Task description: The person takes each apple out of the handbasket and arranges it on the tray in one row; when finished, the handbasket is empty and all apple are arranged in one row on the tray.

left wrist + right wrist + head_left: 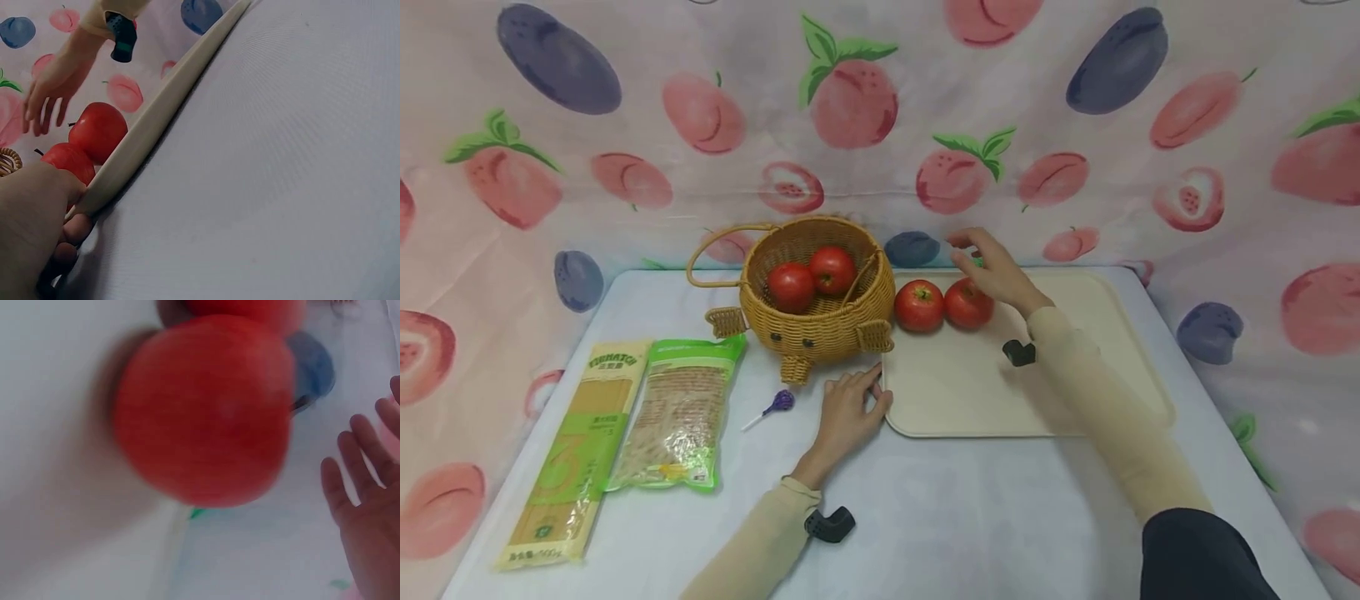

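My left hand (848, 408) pinches the left rim of the beige tray (955, 383), thumb on top and fingers curled beneath, as the left wrist view shows. Two red apples lie side by side at the tray's back left: a left apple (919, 306) and a right apple (967, 306). My right hand (997, 271) hovers by the right apple, fingers spread and holding nothing. In the right wrist view its fingers stand apart from the blurred near apple (203, 412). Beside the tray, a wicker basket (835, 340) holds two more apples (791, 287).
A purple lollipop (781, 402) lies in front of the basket. Further left are a long noodle pack (568, 467) and a green-edged plastic bag (677, 417). Fruit-patterned cloth (865, 183) hangs close behind the table.
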{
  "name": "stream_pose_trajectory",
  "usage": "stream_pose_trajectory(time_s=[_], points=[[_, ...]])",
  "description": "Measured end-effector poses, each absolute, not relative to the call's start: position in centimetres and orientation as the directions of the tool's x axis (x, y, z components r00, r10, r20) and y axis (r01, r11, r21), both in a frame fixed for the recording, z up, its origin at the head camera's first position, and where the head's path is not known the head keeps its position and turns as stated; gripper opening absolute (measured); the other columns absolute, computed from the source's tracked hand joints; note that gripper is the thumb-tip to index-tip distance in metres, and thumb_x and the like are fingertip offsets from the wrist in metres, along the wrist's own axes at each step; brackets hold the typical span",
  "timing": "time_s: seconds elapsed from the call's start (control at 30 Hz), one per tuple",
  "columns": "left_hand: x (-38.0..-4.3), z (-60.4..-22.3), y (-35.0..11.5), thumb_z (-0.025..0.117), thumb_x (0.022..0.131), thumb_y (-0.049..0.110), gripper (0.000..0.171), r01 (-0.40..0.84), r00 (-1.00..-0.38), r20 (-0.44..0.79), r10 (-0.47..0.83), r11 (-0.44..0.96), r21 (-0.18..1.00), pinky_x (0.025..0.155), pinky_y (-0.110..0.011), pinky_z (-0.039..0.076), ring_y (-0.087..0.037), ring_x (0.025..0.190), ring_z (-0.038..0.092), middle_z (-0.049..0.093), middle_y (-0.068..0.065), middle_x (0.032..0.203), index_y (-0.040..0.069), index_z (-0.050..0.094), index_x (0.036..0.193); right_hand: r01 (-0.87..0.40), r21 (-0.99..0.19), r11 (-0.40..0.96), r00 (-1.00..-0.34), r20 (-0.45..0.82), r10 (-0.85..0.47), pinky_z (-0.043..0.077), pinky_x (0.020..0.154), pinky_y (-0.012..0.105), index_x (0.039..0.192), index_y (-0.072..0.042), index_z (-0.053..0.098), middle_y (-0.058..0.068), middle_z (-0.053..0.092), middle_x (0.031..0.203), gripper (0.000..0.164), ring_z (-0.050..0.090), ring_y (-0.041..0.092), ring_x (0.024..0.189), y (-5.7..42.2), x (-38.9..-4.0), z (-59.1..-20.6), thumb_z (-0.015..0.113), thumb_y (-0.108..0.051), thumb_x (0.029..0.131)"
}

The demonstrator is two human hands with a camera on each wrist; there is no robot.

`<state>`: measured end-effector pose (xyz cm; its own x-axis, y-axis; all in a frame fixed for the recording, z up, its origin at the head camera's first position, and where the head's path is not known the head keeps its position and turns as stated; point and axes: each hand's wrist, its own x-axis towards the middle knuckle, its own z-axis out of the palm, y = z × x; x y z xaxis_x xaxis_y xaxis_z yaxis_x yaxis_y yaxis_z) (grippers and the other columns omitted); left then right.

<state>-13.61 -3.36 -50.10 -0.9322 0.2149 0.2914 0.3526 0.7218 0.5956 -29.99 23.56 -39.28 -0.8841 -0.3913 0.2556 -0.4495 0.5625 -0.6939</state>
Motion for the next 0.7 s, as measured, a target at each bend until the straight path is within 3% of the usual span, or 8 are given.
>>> stream_pose_trajectory(time_s=[0.23,0.5,0.7], points=[[-13.5,-50.1,-3.1,0.064,0.087,0.030,0.045,0.354,-0.932,0.288,0.219,0.721,0.596,0.071,-0.027,0.024,-0.008,0.067,0.041,0.058,0.007,0.073,0.008,0.060,0.126,-0.625,-0.550,0.554,-0.759,0.260,-0.597,0.041,0.097,0.043,0.125,-0.007,0.053,0.010,0.054,0.125,0.033,0.050,0.023,0.114,21.5,-30.7,-36.6,0.051,-0.024,0.097],[-13.5,-49.9,-3.1,0.065,0.086,0.028,0.043,0.384,-0.918,0.327,0.226,0.715,0.584,0.072,-0.027,0.026,-0.008,0.065,0.040,0.055,0.006,0.070,0.006,0.062,0.123,-0.734,-0.486,0.475,-0.648,0.289,-0.705,0.042,0.098,0.040,0.121,-0.012,0.059,0.003,0.059,0.119,0.031,0.053,0.015,0.111,18.1,-30.8,-34.9,0.047,-0.031,0.099],[-13.5,-50.1,-3.3,0.065,0.086,0.028,0.043,0.373,-0.921,0.321,0.218,0.729,0.574,0.070,-0.026,0.024,-0.007,0.065,0.039,0.054,0.008,0.069,0.006,0.062,0.123,-0.810,-0.403,0.426,-0.549,0.265,-0.793,0.043,0.096,0.032,0.116,-0.011,0.062,0.000,0.063,0.114,0.024,0.056,0.013,0.107,13.9,-30.7,-34.1,0.052,-0.021,0.097]])
